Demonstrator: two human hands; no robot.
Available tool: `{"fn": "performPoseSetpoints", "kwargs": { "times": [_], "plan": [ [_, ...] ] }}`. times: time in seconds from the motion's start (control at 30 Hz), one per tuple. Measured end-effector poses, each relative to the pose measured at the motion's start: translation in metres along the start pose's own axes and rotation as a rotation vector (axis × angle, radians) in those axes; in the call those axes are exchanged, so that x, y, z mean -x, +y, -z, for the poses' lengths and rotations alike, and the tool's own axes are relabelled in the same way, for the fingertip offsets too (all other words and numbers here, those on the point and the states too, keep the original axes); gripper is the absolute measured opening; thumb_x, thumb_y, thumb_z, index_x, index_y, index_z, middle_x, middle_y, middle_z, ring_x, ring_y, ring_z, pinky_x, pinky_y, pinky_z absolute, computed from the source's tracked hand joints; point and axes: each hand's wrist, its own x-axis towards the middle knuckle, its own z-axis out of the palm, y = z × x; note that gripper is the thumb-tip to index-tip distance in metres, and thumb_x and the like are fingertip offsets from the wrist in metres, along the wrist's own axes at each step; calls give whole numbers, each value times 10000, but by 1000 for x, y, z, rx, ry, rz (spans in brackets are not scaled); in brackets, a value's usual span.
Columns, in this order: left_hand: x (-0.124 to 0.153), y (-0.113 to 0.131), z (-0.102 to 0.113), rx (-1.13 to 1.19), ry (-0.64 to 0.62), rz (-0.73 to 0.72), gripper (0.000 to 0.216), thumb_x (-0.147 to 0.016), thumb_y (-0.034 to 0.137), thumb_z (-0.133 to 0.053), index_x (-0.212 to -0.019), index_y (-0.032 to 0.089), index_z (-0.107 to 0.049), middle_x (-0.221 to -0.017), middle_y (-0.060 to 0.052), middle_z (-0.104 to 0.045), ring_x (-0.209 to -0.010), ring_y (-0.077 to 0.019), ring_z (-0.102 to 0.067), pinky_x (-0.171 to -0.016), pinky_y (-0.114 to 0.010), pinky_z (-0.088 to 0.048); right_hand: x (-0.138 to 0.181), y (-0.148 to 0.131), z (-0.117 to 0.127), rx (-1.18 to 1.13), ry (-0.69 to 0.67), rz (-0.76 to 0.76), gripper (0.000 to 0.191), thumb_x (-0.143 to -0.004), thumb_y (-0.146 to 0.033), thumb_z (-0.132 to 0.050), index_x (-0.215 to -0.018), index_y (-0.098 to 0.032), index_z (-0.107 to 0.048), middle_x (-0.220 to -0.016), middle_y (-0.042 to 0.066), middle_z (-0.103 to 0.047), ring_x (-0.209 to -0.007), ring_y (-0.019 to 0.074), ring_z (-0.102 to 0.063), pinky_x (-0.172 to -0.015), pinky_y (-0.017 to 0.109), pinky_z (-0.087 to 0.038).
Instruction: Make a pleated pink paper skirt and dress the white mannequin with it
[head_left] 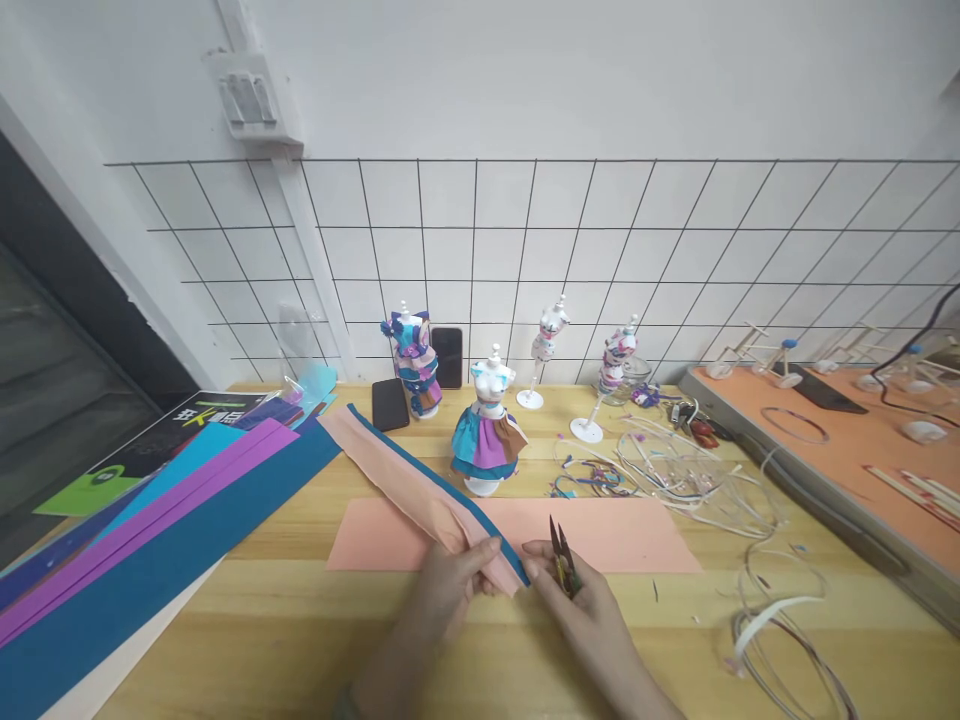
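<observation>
My left hand (450, 585) pinches the near end of a long folded crepe strip (420, 480), pink with a blue edge, which runs away to the upper left across the wooden table (285, 640). My right hand (577, 595) sits just right of that end and grips small dark scissors (562, 555), their blades pointing up and away. Its thumb reaches toward the strip's end. Under the strip lies a flat pink paper sheet (630, 540). Behind it stands a small white mannequin (487, 425) dressed in blue, purple and brown paper.
Long blue, purple and teal paper sheets (150, 540) fan out at the left. Other small mannequins (416, 360) and two phones (390, 403) stand near the grid wall. Cut strips and loops (675, 465) litter the right side, beside an orange board (847, 440).
</observation>
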Motion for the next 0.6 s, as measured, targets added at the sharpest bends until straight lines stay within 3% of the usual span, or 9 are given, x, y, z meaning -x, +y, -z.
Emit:
{"fn": "performPoseSetpoints", "kwargs": {
  "times": [0.2,0.6],
  "plan": [
    [1,-5,0,-58,-53,5,315,-601,368,-786,-652,127,-589,-510,4,-575,-441,-84,-476,-423,-201,-323,2,-6,-7,-40,-79,-13,362,-700,-466,-682,-876,-151,-652,-878,116,-714,-831,262,-670,-779,358,-528],
    [-1,1,1,-27,35,-9,340,-588,369,-795,-699,123,-587,-541,3,-595,-440,-96,-504,-392,-201,-341,-2,-4,1,-22,25,-28,433,-675,-529,-677,-857,-139,-636,-730,102,-700,-718,261,-655,-712,377,-507]
  ]
}}
